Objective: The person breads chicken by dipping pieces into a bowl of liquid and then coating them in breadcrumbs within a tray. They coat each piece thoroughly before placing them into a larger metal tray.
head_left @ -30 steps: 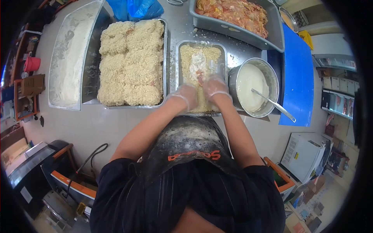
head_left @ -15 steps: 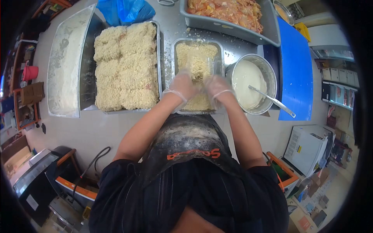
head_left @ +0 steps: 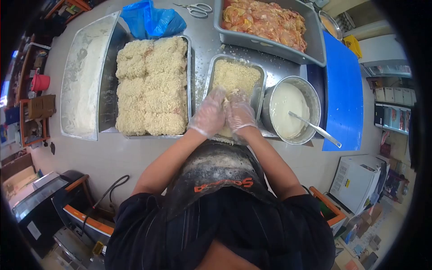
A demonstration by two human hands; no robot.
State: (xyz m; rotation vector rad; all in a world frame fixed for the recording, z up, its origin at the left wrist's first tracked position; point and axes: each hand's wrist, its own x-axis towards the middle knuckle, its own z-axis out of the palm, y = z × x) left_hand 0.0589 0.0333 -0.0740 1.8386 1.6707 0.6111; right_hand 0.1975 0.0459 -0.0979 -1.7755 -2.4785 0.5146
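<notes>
My left hand (head_left: 210, 112) and my right hand (head_left: 240, 111), both in clear plastic gloves, press close together low over a small metal tray (head_left: 262, 90) of pale breadcrumbs (head_left: 236, 75). Their fingers are curled inward and gather crumbs between them. Whether a piece of food lies inside that handful is hidden by the gloves. On the left, a larger metal tray (head_left: 189, 81) holds rows of crumb-coated pieces (head_left: 153, 87). Right of my hands stands a metal pot (head_left: 317, 114) of white batter (head_left: 288, 101), with a metal-handled utensil (head_left: 317, 129) leaning in it.
A grey tub (head_left: 270, 48) of raw, marinated-looking meat (head_left: 265, 22) sits at the back right. Scissors (head_left: 198, 10) and a blue plastic bag (head_left: 153, 20) lie behind the trays. At far left is a flour-dusted metal bin (head_left: 83, 81); a blue board (head_left: 344, 94) lies right.
My hands have drawn closer together, and the blurred crumbs seen between them are now mostly covered by my fingers. The whole view has shifted, showing more of the table's back.
</notes>
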